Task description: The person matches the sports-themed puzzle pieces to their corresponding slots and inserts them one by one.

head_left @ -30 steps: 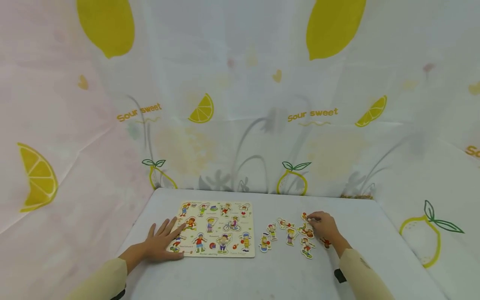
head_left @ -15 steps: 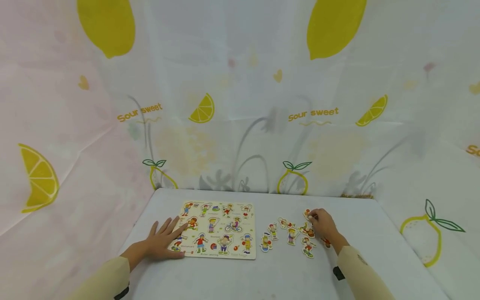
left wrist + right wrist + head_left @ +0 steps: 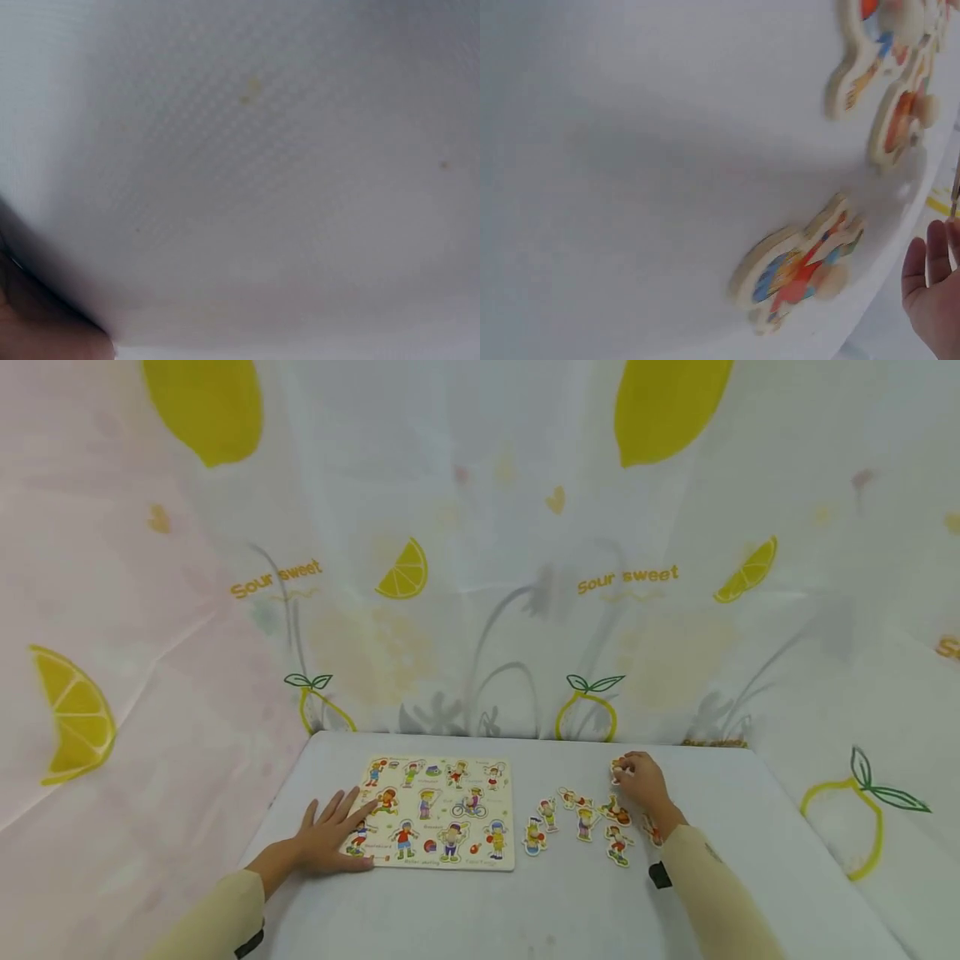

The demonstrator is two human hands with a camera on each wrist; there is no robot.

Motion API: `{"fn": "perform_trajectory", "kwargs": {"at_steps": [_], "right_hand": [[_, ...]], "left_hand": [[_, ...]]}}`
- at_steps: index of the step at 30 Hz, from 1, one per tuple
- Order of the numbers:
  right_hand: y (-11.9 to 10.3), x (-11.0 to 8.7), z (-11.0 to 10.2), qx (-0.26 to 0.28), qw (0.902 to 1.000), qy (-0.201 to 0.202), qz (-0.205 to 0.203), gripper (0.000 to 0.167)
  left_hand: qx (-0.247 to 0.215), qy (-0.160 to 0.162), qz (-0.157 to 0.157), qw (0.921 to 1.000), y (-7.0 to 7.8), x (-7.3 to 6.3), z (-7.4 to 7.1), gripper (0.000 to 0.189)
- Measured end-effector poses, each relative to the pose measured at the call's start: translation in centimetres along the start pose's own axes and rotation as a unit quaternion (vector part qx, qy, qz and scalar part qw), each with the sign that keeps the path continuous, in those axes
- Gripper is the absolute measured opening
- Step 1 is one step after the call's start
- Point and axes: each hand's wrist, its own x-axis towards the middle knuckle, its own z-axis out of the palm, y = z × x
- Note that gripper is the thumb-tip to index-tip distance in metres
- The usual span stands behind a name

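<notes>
In the head view my left hand [image 3: 330, 833] rests with spread fingers on the left edge of a wooden peg puzzle board [image 3: 487, 858] printed with children playing sports. My right hand [image 3: 643, 785] pinches a small figure puzzle piece [image 3: 616, 770] at the far end of the loose pieces. Much of that piece is hidden by the fingers. In the right wrist view the hand [image 3: 937, 289] shows at the right edge, above the table. Only a bit of the left hand [image 3: 52, 341] enters the left wrist view.
Several loose knobbed figure pieces lie right of the board, among them one piece [image 3: 618, 847] nearest the front and another [image 3: 535, 837] nearest the board. A further piece [image 3: 651, 832] lies by the right wrist. A lemon-print cloth [image 3: 480, 635] hangs behind the white table [image 3: 450, 918].
My right hand has moved toward the back of the table, carrying the pinched puzzle piece away from the other pieces. The left hand stays on the board. The head view has tilted slightly.
</notes>
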Motion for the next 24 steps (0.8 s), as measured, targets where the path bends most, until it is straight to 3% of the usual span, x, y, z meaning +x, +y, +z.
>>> {"fn": "perform_trajectory", "kwargs": {"at_steps": [6,14,19,24], "right_hand": [[-2.3,1.1,2.3,0.018,0.9990,0.031,0.027,0.019],[-8.0,3.8,7.6,0.079,0.9949,0.056,0.025,0.017],[-12.5,5.3,11.2,0.094,0.9931,0.068,0.014,0.016],[-15.7,5.2,13.9,0.101,0.9933,0.040,0.039,0.015]], "left_hand": [[0.004,-0.037,-0.021,0.9991,0.3,-0.1,0.7,0.106],[-0.010,-0.023,-0.002,0.9997,0.6,0.1,0.1,0.103],[-0.005,-0.022,-0.021,0.9995,0.2,0.0,-0.1,0.105],[0.011,-0.020,-0.029,0.9993,0.2,0.6,-0.1,0.106]]}}
